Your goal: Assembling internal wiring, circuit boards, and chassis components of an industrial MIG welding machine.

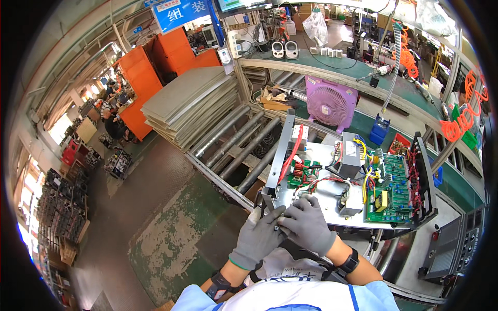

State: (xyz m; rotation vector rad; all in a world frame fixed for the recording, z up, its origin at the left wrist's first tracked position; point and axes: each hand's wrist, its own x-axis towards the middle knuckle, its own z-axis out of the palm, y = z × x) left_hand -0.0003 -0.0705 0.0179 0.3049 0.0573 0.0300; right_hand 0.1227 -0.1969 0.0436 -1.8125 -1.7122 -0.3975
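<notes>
Your left hand (261, 231) and right hand (307, 224) are curled and touching; I can't tell what they grip. The metal tray (322, 154) sits just past them, its gray side bar (280, 158) near your left hand.

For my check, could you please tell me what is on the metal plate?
Green boards, a grey box and wires; the part under the right hand can't be seen.

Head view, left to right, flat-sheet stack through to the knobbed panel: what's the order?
Stack of flat grey sheets → left gloved hand → right gloved hand → white block-shaped component → large green circuit board → dark grey panel with knobs.
</notes>
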